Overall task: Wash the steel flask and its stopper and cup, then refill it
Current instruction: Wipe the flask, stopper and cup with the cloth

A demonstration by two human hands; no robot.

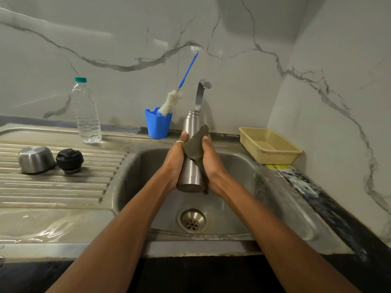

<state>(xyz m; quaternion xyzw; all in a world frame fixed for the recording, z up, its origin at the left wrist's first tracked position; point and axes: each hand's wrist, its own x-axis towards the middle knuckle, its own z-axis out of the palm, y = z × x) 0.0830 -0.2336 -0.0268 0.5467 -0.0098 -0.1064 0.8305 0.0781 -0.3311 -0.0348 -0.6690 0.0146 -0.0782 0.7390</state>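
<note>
Both hands meet over the sink basin [239, 163], near the middle of the desk, and the steel flask [191, 174] is clamped between them. The left hand [175, 160] has its fingers curled round the flask's left flank. The right hand [211, 163] wraps a dark scrub pad [195, 144] against the right flank, fingers closed over it.

The flask's long axis runs away from the person, with the base nearest the camera and the open neck up under the tap [202, 94]. Any scrubbing stroke should therefore travel along that line, the pad sliding from base to neck while the left hand steadies or turns the body.

The cup [36, 158] and stopper [69, 160] sit side by side on the ribbed drainer toward the desk's left edge, nearer the left hand.
</note>
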